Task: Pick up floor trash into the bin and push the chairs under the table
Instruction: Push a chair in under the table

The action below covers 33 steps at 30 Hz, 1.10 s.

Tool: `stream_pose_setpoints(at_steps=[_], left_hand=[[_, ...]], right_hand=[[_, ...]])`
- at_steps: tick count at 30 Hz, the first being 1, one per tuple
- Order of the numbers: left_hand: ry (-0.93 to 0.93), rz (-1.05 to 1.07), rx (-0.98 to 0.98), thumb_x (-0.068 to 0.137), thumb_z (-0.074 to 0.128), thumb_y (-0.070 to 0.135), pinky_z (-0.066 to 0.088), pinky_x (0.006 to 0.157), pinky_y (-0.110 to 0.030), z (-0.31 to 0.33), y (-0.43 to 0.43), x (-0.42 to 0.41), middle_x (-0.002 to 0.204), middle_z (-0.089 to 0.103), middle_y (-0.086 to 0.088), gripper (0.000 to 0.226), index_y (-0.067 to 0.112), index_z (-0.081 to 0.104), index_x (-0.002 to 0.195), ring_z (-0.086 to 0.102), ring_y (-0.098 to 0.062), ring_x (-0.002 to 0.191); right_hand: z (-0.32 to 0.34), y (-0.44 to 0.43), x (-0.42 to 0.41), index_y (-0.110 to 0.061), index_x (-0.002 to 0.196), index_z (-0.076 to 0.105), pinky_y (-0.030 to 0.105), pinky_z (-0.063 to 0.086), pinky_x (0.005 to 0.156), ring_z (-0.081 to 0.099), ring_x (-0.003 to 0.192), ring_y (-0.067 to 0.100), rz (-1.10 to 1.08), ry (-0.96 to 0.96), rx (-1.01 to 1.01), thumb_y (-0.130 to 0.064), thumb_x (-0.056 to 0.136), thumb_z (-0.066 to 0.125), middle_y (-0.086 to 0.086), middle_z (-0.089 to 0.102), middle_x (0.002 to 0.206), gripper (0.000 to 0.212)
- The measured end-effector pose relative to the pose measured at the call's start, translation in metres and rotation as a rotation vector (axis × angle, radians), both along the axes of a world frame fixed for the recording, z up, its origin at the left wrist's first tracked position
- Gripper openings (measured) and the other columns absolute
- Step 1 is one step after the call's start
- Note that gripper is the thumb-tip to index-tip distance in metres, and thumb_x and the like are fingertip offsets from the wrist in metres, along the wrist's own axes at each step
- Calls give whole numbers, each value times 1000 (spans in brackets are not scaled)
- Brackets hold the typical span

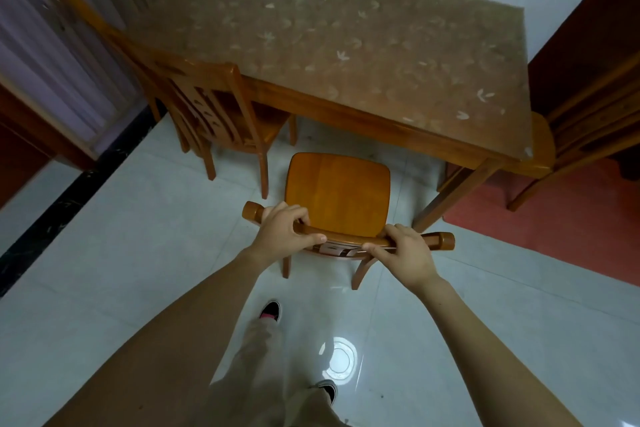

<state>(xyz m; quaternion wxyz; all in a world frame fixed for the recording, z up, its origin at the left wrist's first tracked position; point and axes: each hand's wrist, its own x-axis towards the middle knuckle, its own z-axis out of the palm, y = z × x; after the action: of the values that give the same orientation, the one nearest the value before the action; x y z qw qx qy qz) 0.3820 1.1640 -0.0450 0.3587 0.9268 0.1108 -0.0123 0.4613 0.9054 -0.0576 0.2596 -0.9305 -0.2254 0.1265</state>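
A wooden chair (337,189) stands on the pale tiled floor just in front of the wooden table (346,45), its seat outside the table's front edge. My left hand (282,230) grips the left part of the chair's curved top rail. My right hand (407,253) grips the right part of the same rail. A second wooden chair (221,114) stands at the table's front left, its seat partly under the tabletop. No trash or bin is in view.
A third chair (588,121) stands at the table's right side on a red floor area (554,218). Curtains and a wooden frame (52,45) fill the left. My feet (270,310) are on the tiles behind the chair.
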Motion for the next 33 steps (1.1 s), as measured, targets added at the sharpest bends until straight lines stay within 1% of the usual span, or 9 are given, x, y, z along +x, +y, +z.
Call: stream_pose_setpoints(at_steps=[4,11,13,18,20,24,27,30,33], left_hand=[[-38,-19,-10,70,76,55,25,77,-30,-5,10,8,77,51,16,37,22,59,77,42,-8,87],[-29,-54,-43,60,63,73,27,80,-31,-9,38,36,81,59,13,46,29,57,74,47,-9,89],[-39,-64,-36,61,66,70,27,81,-32,-10,44,44,81,59,13,45,28,58,74,47,-8,89],[-19,-64,-43,67,80,52,30,85,-33,-4,60,66,81,56,13,37,22,62,77,42,-2,86],[-5,-71,-44,67,79,53,30,82,-32,-3,68,76,81,55,13,37,22,62,78,39,-2,86],[18,-121,-52,62,71,67,30,80,-32,-6,90,97,83,57,15,40,31,59,74,43,-8,91],[13,-126,-47,66,77,58,29,78,-30,-1,103,116,83,55,15,35,29,61,77,41,-10,92],[32,-149,-17,69,79,50,31,83,-32,6,116,138,81,51,17,35,21,64,81,37,-8,89],[68,-187,-23,68,77,56,32,83,-33,5,131,160,84,53,15,35,27,61,79,39,-11,94]], right_hand=[[-10,5,8,-29,80,62,36,53,70,58,74,8,-48,3,138,-84,74,48,-13,63,76,57],[-13,27,23,-28,79,62,40,53,71,57,75,7,-104,-20,194,-86,72,49,-15,63,75,60],[-15,32,28,-28,79,62,41,53,72,57,75,7,-114,-20,194,-87,72,49,-14,63,76,61],[-14,49,43,-27,78,62,42,54,70,58,73,8,-144,-20,202,-88,71,48,-12,63,74,63],[-14,57,49,-26,77,62,43,54,70,57,72,9,-158,-18,205,-88,70,48,-11,62,74,65],[-13,73,62,-26,76,62,42,53,69,56,73,8,-190,-31,212,-89,70,48,-11,62,74,65],[-14,88,73,-26,75,60,40,52,68,55,72,8,-216,-54,216,-88,70,48,-12,61,72,63],[-14,105,86,-27,75,59,38,52,68,55,72,8,-241,-55,220,-86,71,50,-12,60,72,60],[-14,116,101,-27,77,61,38,54,69,57,74,8,-265,-38,221,-87,70,51,-12,62,74,61]])
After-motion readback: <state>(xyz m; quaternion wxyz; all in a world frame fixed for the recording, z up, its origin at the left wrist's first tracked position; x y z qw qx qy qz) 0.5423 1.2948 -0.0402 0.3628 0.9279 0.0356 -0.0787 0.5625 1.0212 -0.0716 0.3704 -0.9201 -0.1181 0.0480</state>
